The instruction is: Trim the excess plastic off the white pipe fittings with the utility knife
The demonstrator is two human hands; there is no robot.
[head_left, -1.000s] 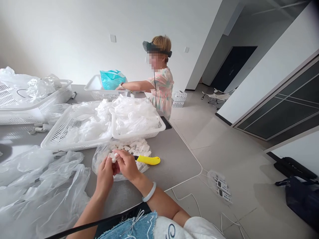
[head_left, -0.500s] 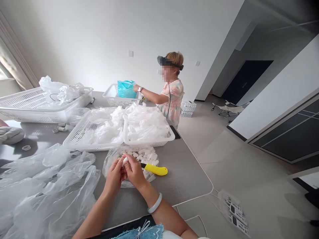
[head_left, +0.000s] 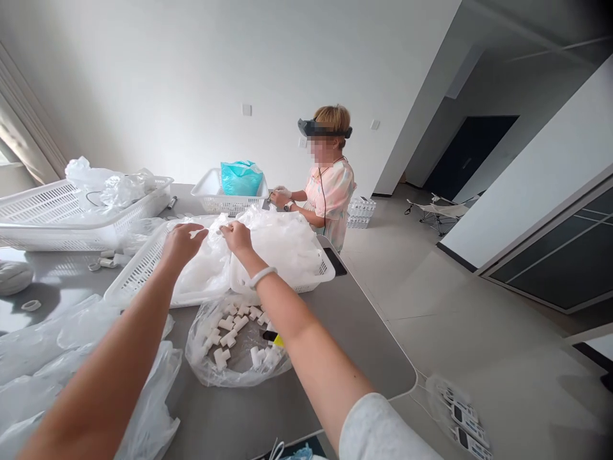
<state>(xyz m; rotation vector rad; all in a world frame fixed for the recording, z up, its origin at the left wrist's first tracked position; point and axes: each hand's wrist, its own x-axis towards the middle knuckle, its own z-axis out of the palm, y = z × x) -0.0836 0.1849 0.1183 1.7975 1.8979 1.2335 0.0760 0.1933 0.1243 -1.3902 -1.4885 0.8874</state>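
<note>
Change: the left hand point(head_left: 182, 243) and right hand point(head_left: 237, 236) had lifted away from the fittings and reached forward.
Grip: both hands were released and empty, fingers spread, just above the white plastic film point(head_left: 282, 246).
Film: crumpled, heaped in two white mesh baskets point(head_left: 306, 284).
Fittings: white tee pipe fittings point(head_left: 227, 338) lay loose in a clear bag point(head_left: 196, 351), just nearer the person.
Surface: a grey counter point(head_left: 354, 338) carried everything.
Room: a co-worker point(head_left: 330, 195) stood beyond a third basket point(head_left: 230, 203), beside a tiled floor point(head_left: 454, 319).

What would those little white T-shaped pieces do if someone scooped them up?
The little white T-shaped pieces are probably light and stiff, since they keep their crisp shape. Their branching arms should limit rolling, though they may slide on the slick clear plastic bag beneath them.
</note>
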